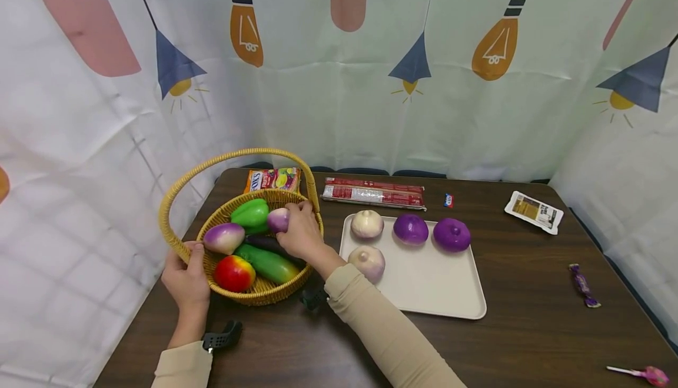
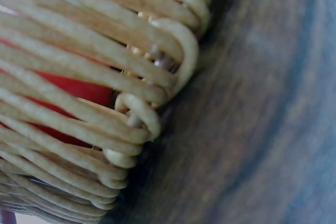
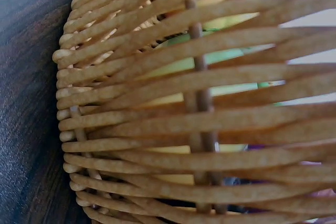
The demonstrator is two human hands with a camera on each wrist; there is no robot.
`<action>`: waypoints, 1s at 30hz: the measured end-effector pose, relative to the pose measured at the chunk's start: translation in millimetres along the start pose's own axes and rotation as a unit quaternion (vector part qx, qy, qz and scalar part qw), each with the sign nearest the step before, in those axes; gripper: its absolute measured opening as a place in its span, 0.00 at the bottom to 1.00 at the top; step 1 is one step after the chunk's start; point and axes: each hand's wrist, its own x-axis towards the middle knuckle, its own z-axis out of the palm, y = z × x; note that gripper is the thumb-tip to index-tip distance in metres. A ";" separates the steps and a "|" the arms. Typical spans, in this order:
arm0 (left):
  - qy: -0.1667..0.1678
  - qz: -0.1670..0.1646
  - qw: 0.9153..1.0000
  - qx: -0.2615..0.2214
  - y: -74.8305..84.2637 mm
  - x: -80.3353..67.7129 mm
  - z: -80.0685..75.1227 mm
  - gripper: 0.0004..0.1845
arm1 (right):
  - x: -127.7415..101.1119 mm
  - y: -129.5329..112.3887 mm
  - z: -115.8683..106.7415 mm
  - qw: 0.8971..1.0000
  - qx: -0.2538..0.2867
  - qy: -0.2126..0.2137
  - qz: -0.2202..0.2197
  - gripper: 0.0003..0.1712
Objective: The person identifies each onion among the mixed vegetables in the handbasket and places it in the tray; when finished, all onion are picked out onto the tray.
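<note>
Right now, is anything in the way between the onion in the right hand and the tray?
Only the basket's rim and its handle, arching above. The right hand grips the onion inside the basket; the tray's front part is bare.

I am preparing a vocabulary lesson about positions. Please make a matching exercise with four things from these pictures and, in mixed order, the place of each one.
Things:
1. green plastic pepper
2. dark purple round onion
3. red long flat packet
4. pink lollipop on a white stick

Places:
A. on the beige tray
B. near right corner of the brown table
C. inside the woven wicker basket
D. on the table behind the tray

Pairs: 1-C, 2-A, 3-D, 4-B
</note>
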 end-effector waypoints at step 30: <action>0.010 -0.002 1.000 0.004 13.5 -3.0 3.2 0.14 | -103.6 91.3 -108.9 0.953 0.262 0.081 -0.129 0.24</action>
